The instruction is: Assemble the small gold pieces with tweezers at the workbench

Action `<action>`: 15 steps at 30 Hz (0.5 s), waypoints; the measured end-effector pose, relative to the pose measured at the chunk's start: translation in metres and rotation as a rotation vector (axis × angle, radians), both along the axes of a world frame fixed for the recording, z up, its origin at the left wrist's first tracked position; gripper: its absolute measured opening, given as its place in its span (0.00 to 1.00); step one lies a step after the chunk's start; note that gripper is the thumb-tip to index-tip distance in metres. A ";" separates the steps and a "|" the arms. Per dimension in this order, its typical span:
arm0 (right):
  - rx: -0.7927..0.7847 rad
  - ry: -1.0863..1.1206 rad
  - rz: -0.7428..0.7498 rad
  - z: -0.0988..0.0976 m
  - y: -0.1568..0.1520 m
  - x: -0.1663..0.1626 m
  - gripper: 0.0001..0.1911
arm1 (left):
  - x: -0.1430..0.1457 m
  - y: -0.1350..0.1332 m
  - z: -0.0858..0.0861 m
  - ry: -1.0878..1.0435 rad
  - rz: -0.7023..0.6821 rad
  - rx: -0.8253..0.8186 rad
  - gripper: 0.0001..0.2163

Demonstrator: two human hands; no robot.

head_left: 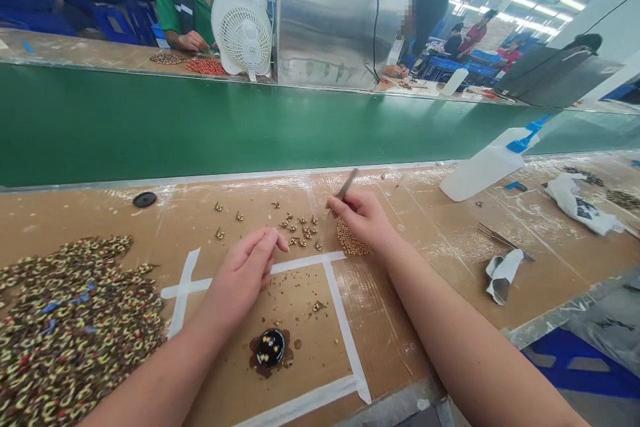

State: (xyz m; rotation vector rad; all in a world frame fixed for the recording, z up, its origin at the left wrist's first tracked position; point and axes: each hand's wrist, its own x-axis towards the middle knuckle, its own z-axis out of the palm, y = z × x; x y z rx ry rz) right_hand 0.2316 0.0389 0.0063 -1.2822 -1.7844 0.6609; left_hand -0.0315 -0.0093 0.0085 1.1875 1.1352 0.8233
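In the head view my right hand (367, 217) is closed around tweezers (348, 183), whose dark end sticks up past my fingers; their tips are hidden. It is over a pile of small round tan beads (350, 240). My left hand (250, 257) is curled with thumb and fingers together; whatever it may hold is out of sight. Several small metal pieces (307, 232) lie between the hands. Below, a black round dish (271, 348) with dark liquid and a few beads sits in a wet stain. One more small piece (318, 306) lies beside it, inside a white tape frame (345, 327).
A large heap of small pieces (80, 333) covers the left. A black disc (145, 199) lies at the back. To the right are a white bottle (483, 163), other tweezers (503, 240) and crumpled paper (505, 273). Beyond the green belt (200, 123), co-workers sit near a fan (243, 30).
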 end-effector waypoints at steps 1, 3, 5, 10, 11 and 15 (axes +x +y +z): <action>0.050 0.106 0.071 0.002 -0.006 -0.007 0.17 | 0.001 0.000 0.000 -0.017 -0.019 -0.024 0.21; 0.140 0.272 0.222 0.006 -0.019 -0.023 0.13 | 0.002 0.000 -0.001 -0.041 -0.050 -0.049 0.21; 0.200 0.343 0.335 0.008 -0.030 -0.037 0.10 | 0.003 0.000 -0.002 -0.048 -0.071 -0.058 0.22; 0.313 0.274 0.422 0.005 -0.035 -0.051 0.06 | 0.003 -0.001 -0.007 -0.051 -0.133 -0.016 0.22; 0.329 0.253 0.421 0.005 -0.034 -0.050 0.06 | 0.003 -0.001 -0.008 -0.046 -0.140 0.002 0.22; 0.294 0.134 0.383 0.006 -0.044 -0.045 0.09 | 0.000 -0.008 -0.003 -0.041 -0.091 0.037 0.22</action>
